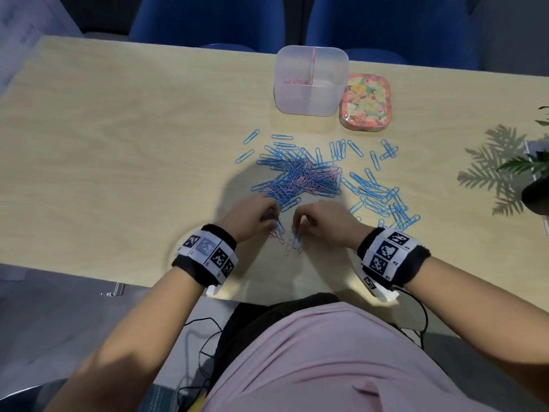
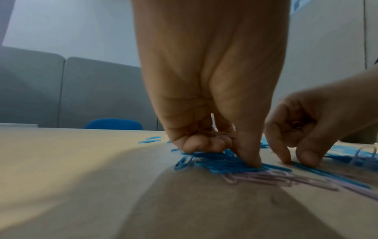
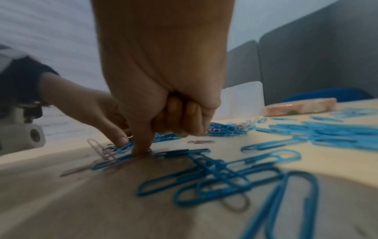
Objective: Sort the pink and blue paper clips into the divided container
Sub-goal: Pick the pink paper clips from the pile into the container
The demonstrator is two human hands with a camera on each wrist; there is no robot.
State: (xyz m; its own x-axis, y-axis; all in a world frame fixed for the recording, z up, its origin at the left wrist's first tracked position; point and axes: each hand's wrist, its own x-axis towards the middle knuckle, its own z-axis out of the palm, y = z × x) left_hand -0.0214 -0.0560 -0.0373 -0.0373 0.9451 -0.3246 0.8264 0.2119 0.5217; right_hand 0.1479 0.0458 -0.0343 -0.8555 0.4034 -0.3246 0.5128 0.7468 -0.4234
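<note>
A tangled heap of blue and pink paper clips (image 1: pixel 297 176) lies mid-table, with more blue clips (image 1: pixel 383 200) spread to its right. The clear divided container (image 1: pixel 310 96) stands behind, pink clips (image 1: pixel 294 82) in its left compartment. Both hands work at the heap's near edge. My left hand (image 1: pixel 269 217) curls its fingers round a few pink clips (image 2: pixel 220 134), thumb pressing on blue clips (image 2: pixel 225 163). My right hand (image 1: pixel 298 226) has its fingers curled, seemingly round a few clips (image 2: pixel 296 125), and two fingertips (image 2: pixel 286 159) press on a blue clip (image 3: pixel 122 157). Loose pink clips (image 2: pixel 266 177) lie between the hands.
A floral tin (image 1: pixel 365 102) sits right of the container. A potted plant (image 1: pixel 534 173) stands at the table's right edge. Blue chairs (image 1: pixel 208 22) line the far side. The table's near edge (image 1: pixel 267 289) is just behind my wrists.
</note>
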